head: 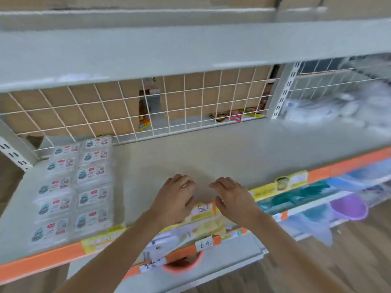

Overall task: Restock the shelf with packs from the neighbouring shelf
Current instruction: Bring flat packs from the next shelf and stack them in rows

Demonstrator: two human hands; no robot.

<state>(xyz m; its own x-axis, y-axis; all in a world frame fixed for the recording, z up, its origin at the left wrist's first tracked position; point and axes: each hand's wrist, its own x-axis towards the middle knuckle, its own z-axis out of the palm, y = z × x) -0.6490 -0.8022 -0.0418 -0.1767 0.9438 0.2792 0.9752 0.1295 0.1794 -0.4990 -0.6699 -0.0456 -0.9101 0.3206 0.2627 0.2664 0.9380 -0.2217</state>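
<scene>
Over the bare shelf [211, 153] we see the left hand [175, 197] and right hand [230, 197], loosely curled and empty, while the stocked packs [74, 191] sit at nine o'clock, in tidy front-facing rows.

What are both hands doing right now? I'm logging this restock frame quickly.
Left hand: open, fingers loosely curled, holding nothing, over the shelf.
Right hand: open, holding nothing.

A white wire grid [148, 106] stands at the back, with brown cardboard boxes [88, 108] behind it and a few blurred snack wrappers [234, 116] beside them. Lower right, a purple plastic tub [349, 207] sits near teal items [296, 195]. A handwritten price tag [204, 244] hangs on an orange rail [42, 263].
</scene>
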